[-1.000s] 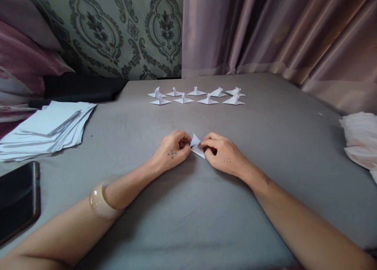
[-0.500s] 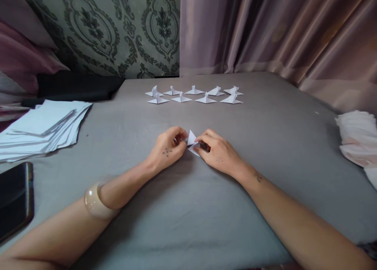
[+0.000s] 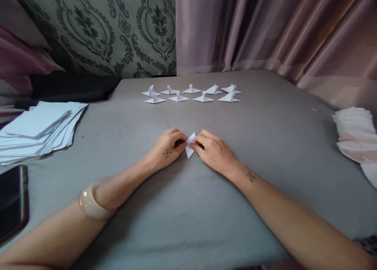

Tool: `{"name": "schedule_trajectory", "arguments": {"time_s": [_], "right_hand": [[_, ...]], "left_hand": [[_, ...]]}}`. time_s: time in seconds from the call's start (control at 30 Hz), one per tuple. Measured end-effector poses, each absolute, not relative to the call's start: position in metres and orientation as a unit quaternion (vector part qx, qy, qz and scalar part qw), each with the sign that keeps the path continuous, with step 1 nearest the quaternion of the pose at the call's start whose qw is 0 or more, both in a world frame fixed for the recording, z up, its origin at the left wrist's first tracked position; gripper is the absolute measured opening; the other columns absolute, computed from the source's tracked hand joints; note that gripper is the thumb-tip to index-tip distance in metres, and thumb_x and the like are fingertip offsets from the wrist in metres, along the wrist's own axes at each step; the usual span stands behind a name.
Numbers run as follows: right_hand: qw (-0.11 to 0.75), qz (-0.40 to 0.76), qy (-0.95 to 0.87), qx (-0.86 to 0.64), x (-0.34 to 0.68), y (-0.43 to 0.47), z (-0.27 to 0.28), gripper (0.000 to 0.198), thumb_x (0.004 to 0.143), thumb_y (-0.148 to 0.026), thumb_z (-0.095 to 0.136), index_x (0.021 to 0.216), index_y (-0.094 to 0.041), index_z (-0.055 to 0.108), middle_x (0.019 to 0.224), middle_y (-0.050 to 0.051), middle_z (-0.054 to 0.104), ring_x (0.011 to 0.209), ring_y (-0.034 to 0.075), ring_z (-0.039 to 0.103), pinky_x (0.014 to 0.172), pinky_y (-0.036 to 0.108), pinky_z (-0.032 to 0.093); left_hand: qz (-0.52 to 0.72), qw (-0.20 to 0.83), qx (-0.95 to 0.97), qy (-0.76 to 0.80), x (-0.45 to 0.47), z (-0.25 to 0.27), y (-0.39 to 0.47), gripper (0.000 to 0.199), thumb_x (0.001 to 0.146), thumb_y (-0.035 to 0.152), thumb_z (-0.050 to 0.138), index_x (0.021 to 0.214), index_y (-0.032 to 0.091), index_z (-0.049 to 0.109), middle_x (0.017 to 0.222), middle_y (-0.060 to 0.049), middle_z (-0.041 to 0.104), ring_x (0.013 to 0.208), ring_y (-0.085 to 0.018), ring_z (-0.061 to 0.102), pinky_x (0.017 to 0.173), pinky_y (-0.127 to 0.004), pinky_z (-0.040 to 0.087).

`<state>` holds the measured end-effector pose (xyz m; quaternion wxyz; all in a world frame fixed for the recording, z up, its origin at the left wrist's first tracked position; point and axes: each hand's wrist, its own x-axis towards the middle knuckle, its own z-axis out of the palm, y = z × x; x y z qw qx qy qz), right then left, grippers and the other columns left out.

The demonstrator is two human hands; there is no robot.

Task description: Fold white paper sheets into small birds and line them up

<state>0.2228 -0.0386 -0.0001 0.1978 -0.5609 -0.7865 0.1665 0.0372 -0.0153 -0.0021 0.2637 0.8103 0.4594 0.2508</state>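
Observation:
A small piece of folded white paper (image 3: 190, 149) is held between my two hands over the middle of the grey cloth-covered table (image 3: 188, 230). My left hand (image 3: 167, 146) pinches its left side between thumb and fingers. On the other side, my right hand (image 3: 214, 150) grips the paper's right part the same way. Pointed corners stick out above and below the fingertips; the gripped edges are hidden. Beyond my hands stand several folded white paper figures (image 3: 203, 97) with spread wing-like points, set in two rows.
At the left lies a stack of white paper sheets (image 3: 38, 124), with a dark phone (image 3: 13, 199) nearer me. Black cloth (image 3: 73, 86) is behind the stack. A bunched whitish cloth (image 3: 355, 132) rests at the right edge. Curtains (image 3: 212, 30) hang at the back.
The folded paper between my hands has turned and looks flatter, now a narrow diamond with points up and down. My fingers have shifted slightly on it. The whole view has moved a little.

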Motion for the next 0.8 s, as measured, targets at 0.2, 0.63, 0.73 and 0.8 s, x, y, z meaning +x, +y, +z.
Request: {"name": "schedule_trajectory", "arguments": {"time_s": [0.2, 0.63, 0.73, 0.8], "right_hand": [[0.202, 0.19, -0.766, -0.581, 0.2251, -0.0411, -0.0015, 0.015, 0.091, -0.031, 0.052, 0.09, -0.023, 0.064, 0.097, 0.001, 0.06, 0.074, 0.013, 0.057, 0.064, 0.027, 0.036], [0.171, 0.168, -0.797, -0.554, 0.2257, -0.0334, 0.0023, 0.019, 0.096, -0.027, 0.046, 0.096, -0.022, 0.064, 0.102, 0.002, 0.061, 0.081, 0.015, 0.058, 0.063, 0.028, 0.034], [0.17, 0.153, -0.805, -0.548, 0.2252, -0.0336, 0.0018, 0.02, 0.096, -0.027, 0.044, 0.098, -0.022, 0.063, 0.103, 0.003, 0.06, 0.08, 0.015, 0.058, 0.062, 0.027, 0.034], [0.16, 0.131, -0.811, -0.547, 0.2238, -0.0341, 0.0016, 0.021, 0.097, -0.027, 0.042, 0.099, -0.021, 0.062, 0.104, 0.005, 0.06, 0.077, 0.015, 0.058, 0.06, 0.028, 0.033]], "left_hand": [[0.224, 0.242, 0.836, 0.439, 0.0346, -0.0011, -0.0096, 0.012, 0.087, 0.022, 0.052, 0.086, 0.019, 0.063, 0.092, -0.006, 0.06, 0.088, -0.019, 0.057, 0.079, -0.033, 0.047], [0.212, 0.143, 0.873, 0.416, 0.0307, -0.0079, -0.0077, 0.014, 0.092, 0.026, 0.049, 0.088, 0.018, 0.059, 0.091, -0.006, 0.062, 0.084, -0.02, 0.054, 0.076, -0.032, 0.045], [0.208, 0.118, 0.886, 0.398, 0.0312, -0.0067, -0.0076, 0.016, 0.094, 0.025, 0.045, 0.087, 0.017, 0.057, 0.091, -0.007, 0.06, 0.082, -0.02, 0.052, 0.076, -0.033, 0.045], [0.189, 0.083, 0.9, 0.385, 0.0318, -0.0057, -0.0082, 0.02, 0.095, 0.023, 0.039, 0.087, 0.016, 0.055, 0.092, -0.01, 0.059, 0.082, -0.021, 0.05, 0.077, -0.035, 0.044]]}}
